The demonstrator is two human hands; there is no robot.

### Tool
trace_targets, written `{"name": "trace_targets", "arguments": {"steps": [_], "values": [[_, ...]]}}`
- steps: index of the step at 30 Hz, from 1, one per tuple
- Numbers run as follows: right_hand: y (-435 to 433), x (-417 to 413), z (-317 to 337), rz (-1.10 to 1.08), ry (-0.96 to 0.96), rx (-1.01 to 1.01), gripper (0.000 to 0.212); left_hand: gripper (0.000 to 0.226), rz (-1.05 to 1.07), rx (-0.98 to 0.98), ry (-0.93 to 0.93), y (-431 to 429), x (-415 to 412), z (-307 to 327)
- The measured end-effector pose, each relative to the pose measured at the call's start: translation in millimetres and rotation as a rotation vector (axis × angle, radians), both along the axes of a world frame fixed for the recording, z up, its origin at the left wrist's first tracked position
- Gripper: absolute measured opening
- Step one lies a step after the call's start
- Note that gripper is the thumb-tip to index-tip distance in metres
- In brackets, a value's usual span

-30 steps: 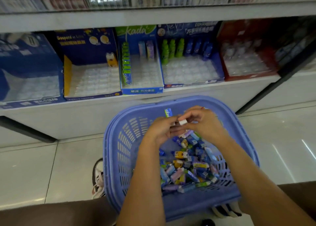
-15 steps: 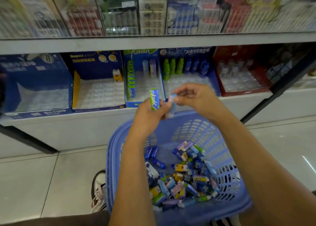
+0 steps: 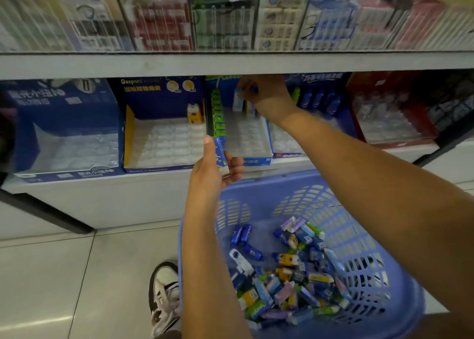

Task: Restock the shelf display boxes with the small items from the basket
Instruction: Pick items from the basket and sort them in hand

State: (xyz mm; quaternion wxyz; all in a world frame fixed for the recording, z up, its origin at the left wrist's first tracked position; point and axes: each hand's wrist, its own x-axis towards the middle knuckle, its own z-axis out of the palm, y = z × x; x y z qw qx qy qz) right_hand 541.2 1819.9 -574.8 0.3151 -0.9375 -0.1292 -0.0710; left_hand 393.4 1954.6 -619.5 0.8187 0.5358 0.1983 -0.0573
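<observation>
A: Hands?
B: Apart. Pinched in right hand (image 3: 266, 94): pale pack (image 3: 238, 102), far row of middle display box (image 3: 256, 161). Gripped in left hand (image 3: 211, 170): blue-white pack (image 3: 222, 157), near rim.
A: Seat upright, fully down in one pocket (image 3: 246, 133).

The small item (image 3: 252, 89) pinched in my right grip (image 3: 266, 94) is blurred, its label unreadable. My left grip (image 3: 213, 174) hides half its packet (image 3: 221, 156). Below both, the basket (image 3: 400, 310) runs off the edge.
</observation>
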Motion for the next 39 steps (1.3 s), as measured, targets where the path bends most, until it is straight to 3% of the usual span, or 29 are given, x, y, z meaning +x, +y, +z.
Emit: {"name": "trace_targets", "arguments": {"steps": [3, 13, 18, 33, 36, 39], "values": [[-2.1, 9.1, 3.9, 0.014, 0.035, -0.088, 0.025, 0.057, -0.002, -0.008, 0.015, 2.7, 3.2, -2.4], [-18.0, 27.0, 3.7, 0.048, 0.161, -0.021, 0.021, 0.054, -0.019, -0.079, 0.068, 2.6, 7.9, -2.6], [-15.6, 29.0, 1.9, 0.078, 0.133, -0.006, 0.021, 0.049, -0.072, -0.077, 0.072, 3.2, 11.6, -3.8], [-2.6, 27.3, 3.7, 0.098, 0.133, -0.346, 0.024, 0.039, -0.15, -0.108, 0.025, -3.8, 11.1, -5.4], [-0.7, 12.8, 9.0, 0.075, 0.103, -0.245, 0.016, 0.038, -0.149, -0.17, 0.0, -5.5, 9.0, -3.8], [-2.2, -20.9, 18.0, 0.15, 0.313, 0.104, 0.023, 0.038, -0.127, -0.2, -0.02, -6.8, 10.0, -3.5]]}}
